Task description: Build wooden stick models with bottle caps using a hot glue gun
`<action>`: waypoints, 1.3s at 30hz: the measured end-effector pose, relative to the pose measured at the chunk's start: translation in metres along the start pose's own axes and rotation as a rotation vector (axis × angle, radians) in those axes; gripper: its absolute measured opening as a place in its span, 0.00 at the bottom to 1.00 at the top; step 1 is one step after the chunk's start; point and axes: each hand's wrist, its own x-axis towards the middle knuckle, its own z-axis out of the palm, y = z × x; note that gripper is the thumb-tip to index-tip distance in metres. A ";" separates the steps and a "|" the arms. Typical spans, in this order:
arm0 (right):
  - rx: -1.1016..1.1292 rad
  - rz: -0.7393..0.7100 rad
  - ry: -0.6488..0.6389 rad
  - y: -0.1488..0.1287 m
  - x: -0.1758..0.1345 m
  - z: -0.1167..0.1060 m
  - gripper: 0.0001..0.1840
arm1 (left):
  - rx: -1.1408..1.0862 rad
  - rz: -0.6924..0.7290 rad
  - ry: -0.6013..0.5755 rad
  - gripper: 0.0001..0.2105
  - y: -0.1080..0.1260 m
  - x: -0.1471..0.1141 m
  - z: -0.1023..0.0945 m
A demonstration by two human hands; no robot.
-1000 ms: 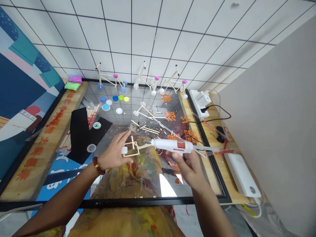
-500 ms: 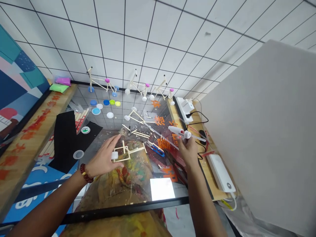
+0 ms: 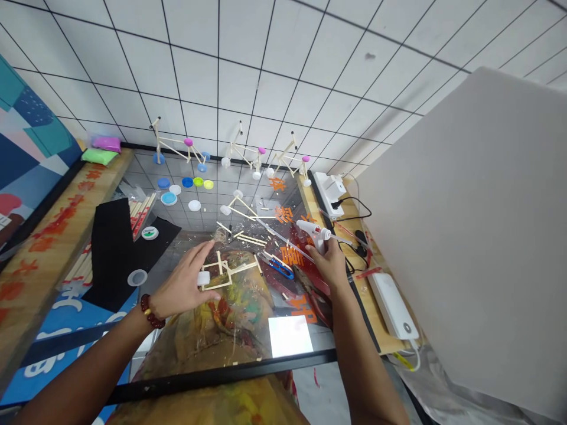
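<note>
My right hand (image 3: 328, 262) grips a white hot glue gun (image 3: 312, 230) by its handle, the nozzle pointing left and a clear glue stick out of its back. My left hand (image 3: 183, 283) rests with thumb and fingers spread around the left end of a small frame of wooden sticks (image 3: 230, 270). A white round cap (image 3: 203, 278) is on the frame's left side, close to my palm; whether I touch it I cannot tell. Blue-handled snips (image 3: 279, 267) and red-handled pliers (image 3: 315, 292) lie between the frame and my right hand.
Stick models with round caps, one (image 3: 175, 144) at the far left, stand along the back wall. Loose caps (image 3: 169, 198), stick offcuts (image 3: 251, 239) and black sheets (image 3: 116, 254) lie about the glass tabletop. A power strip (image 3: 328, 192) with cables and a white box (image 3: 393, 302) line the right edge.
My right hand has moved slightly left and down with the glue gun, whose nozzle is lower. My left hand keeps its place by the stick frame. The whole view has shifted slightly.
</note>
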 end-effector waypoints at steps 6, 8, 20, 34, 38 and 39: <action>0.085 -0.005 -0.046 0.005 -0.006 -0.014 0.35 | 0.001 0.002 0.004 0.54 0.000 -0.001 -0.001; 0.041 0.004 -0.026 0.006 -0.015 -0.025 0.37 | -0.004 0.001 0.008 0.53 0.001 -0.001 -0.001; 0.091 -0.274 0.085 -0.057 -0.098 -0.025 0.11 | -0.007 0.017 0.000 0.55 0.006 -0.001 -0.003; -0.360 -0.397 -0.253 -0.086 -0.049 0.004 0.12 | -0.029 0.071 0.031 0.51 0.000 0.000 0.002; -0.425 -0.499 -0.357 -0.116 -0.037 0.026 0.12 | -0.027 0.091 0.035 0.51 0.001 0.000 0.001; -0.438 -0.517 -0.374 -0.122 -0.034 0.032 0.12 | -0.034 0.093 0.035 0.51 0.002 0.000 0.000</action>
